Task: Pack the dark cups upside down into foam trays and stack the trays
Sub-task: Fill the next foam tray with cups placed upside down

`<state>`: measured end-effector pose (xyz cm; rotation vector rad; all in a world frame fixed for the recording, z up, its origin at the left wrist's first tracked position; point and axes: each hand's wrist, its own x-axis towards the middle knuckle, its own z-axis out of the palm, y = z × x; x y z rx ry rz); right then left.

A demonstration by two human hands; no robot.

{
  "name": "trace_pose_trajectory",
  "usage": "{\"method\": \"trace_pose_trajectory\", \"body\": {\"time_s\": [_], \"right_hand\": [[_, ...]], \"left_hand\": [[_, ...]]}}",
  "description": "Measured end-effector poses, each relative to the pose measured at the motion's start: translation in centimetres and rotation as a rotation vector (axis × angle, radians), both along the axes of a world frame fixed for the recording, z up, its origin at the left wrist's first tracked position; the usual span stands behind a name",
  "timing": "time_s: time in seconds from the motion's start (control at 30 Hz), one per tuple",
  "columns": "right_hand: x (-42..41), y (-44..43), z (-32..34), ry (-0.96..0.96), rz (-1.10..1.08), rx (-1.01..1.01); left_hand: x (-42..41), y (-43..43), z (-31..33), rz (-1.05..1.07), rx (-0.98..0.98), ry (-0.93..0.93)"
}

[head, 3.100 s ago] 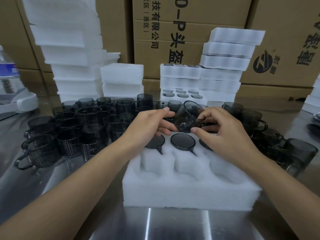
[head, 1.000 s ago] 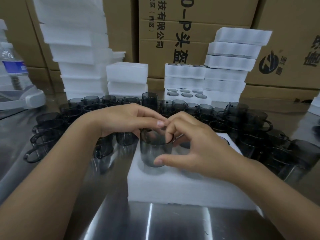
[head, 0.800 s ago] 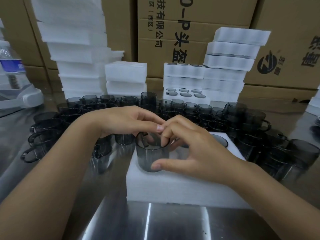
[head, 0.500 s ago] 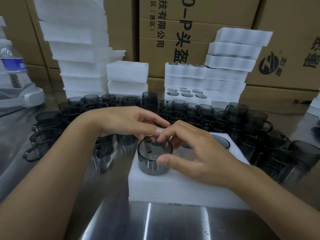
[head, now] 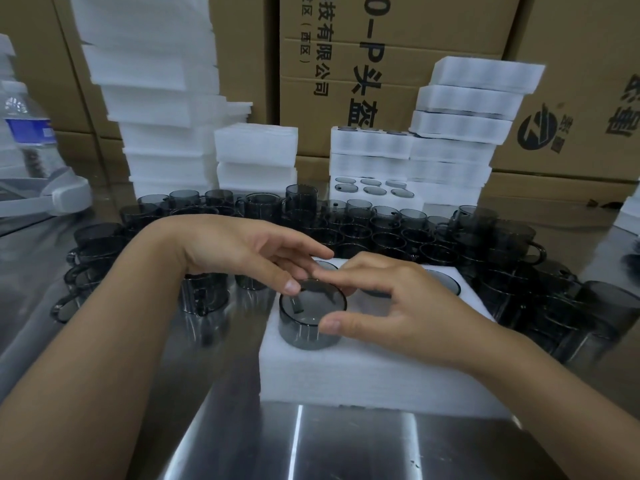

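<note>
Crowding steel table (head: 242, 445), dark cups (head: 388, 237), cartons (head: 433, 29) behind

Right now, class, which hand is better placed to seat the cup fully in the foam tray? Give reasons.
Right. The right hand spans the cup, thumb on its near wall, fingers over its far edge; the left hand only touches the edge.

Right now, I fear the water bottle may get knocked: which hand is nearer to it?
Left. The left hand is at the dark cup on the bottle's side, though well right of the water bottle; the right hand pinches that cup from farther right, over the foam tray.
</note>
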<state>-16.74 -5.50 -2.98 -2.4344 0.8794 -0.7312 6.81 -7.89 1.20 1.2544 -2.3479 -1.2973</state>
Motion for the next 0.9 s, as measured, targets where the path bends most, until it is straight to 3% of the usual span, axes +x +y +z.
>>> {"method": "trace_pose_trajectory", "body": {"time_s": [0.27, 0.53, 0.63, 0.73, 0.83, 0.9], "right_hand": [[0.2, -0.2, -0.3, 0.198, -0.035, -0.026], [0.2, -0.1, 0.1, 0.231, -0.042, -0.022], [-0.1, 0.0, 0.5, 0.207, -0.034, 0.003], [-1.4, -0.5, 1.6, 0.030, -0.084, 0.008], [-4.0, -1.9, 2.9, -0.065, -0.320, -0.064], [-6.0, -3.0, 3.6, 0.052, -0.566, -0.190]], "left_hand": [[-0.8, 0.1, -0.1, -0.039, -0.050, -0.195], [-1.0, 0.2, -0.1, -0.042, -0.067, -0.203], [-1.3, 0.1, -0.3, 0.021, -0.078, -0.070], [-2.4, -0.2, -0.7, 0.172, -0.143, 0.135], [-4.3, -0.6, -1.6, 0.306, -0.270, 0.256], [-5.7, -0.6, -2.4, 0.316, -0.319, 0.300]]}}
